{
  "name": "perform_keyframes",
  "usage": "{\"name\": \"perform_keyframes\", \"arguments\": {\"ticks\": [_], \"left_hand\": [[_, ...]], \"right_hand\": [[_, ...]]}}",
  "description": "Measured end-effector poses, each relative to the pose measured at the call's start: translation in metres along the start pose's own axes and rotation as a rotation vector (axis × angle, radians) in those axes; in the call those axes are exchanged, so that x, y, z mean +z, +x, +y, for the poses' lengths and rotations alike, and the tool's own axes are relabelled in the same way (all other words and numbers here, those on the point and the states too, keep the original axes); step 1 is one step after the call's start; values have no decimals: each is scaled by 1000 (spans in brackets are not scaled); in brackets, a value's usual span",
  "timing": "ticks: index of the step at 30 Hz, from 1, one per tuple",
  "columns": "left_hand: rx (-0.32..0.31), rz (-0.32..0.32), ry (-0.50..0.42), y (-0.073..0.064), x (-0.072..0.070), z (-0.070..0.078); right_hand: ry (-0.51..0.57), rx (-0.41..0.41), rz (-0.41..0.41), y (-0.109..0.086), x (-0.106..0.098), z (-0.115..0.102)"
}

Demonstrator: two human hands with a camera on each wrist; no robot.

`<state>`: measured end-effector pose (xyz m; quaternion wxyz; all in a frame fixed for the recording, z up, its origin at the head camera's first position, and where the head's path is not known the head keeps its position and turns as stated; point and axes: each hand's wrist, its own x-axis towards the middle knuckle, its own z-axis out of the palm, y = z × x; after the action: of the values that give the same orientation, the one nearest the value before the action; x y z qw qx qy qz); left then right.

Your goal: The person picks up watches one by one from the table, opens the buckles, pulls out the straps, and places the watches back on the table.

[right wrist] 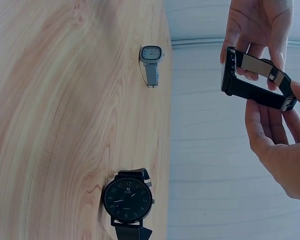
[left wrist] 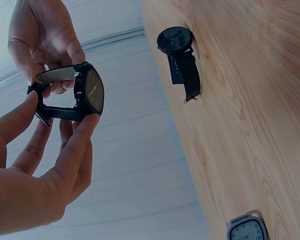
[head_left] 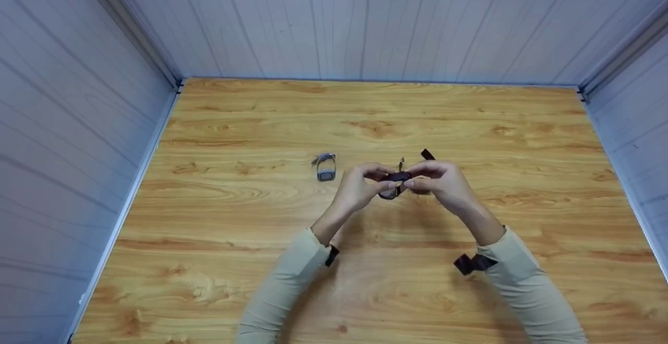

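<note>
Both hands hold a black wristwatch (left wrist: 94,92) above the table, its strap closed into a loop and its dial turned down toward the tabletop. My left hand (head_left: 360,185) pinches it from the left, thumb at the strap end and fingertips by the case. From the other side my right hand (head_left: 441,182) grips the strap near the buckle (right wrist: 288,103). Below lies a second black watch (right wrist: 127,200) with a round dial, mostly hidden by the right hand in the head view. A grey watch (head_left: 326,169) with a squarish dial rests left of the hands.
The wood-grain table (head_left: 235,213) is enclosed by pale panel walls (head_left: 339,25) at the back and both sides. Dark wrist mounts (head_left: 472,264) stick out at the sleeve cuffs.
</note>
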<state>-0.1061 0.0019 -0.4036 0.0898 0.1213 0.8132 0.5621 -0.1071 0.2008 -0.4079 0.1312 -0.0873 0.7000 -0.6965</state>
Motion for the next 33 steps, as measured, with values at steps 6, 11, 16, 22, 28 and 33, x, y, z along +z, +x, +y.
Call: {"name": "perform_keyframes", "arguments": {"ticks": [6, 11, 16, 22, 28, 33], "left_hand": [[3, -7, -11, 1, -2, -2], [5, -5, 6, 1, -2, -2], [5, 1, 11, 1, -1, -3], [-20, 5, 9, 0, -2, -5], [-63, 2, -12, -2, -4, -6], [-71, -8, -51, -2, -6, -9]], "right_hand": [[40, -8, 1, 1, 0, -1], [48, -26, 5, 1, 0, -2], [40, -54, 6, 1, -1, -2], [103, -84, 7, -1, -4, -1], [200, -97, -10, -3, -8, -2], [234, -91, -20, -3, -9, -1]]}}
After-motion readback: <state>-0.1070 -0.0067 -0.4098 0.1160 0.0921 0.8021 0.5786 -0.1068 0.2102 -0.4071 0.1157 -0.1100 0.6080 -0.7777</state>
